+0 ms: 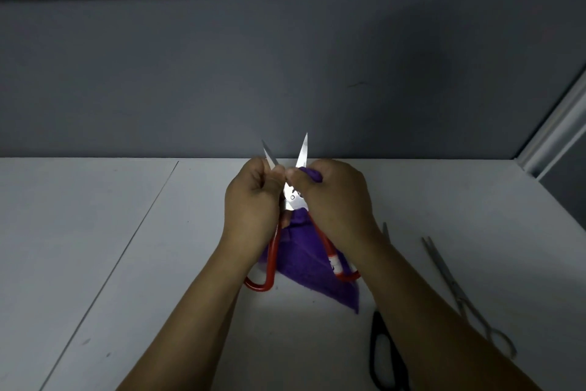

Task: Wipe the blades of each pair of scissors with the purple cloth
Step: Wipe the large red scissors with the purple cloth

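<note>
1. Nearest the camera, below and right of the purple cloth (312,267), black-handled scissors (385,355) were seen lying on the white table (95,248). Their middle was hidden by the right forearm, and a grey blade tip was visible beyond it, just right of the cloth.
2. Further right of the cloth, all-metal scissors (456,289) were laid flat, with the finger loops nearest and the slightly parted blades pointed away.
3. The cloth was seen as a deep purple, fuzzy piece, hung in a loose fold beneath the hands and narrowed to a point at its lower right corner. Whether that corner was rested on the table could not be told.
4. Red-handled scissors (293,197) were held open over the cloth. Their long red loop handles were spread to either side of it, a white label was seen on the right handle, and the bright steel blades were parted in a V above it, tips pointed up and away.
5. The left hand (250,203) was curled round the left blade, above the hanging cloth, so that only the blade's tip was left showing.
6. By the right hand (336,200) a bunch of the cloth was pinched against the lower part of the right blade. The two hands were held close together, fingertips almost touching.
7. Beyond the cloth, a dark grey wall panel (285,73) was seen behind the table.
</note>
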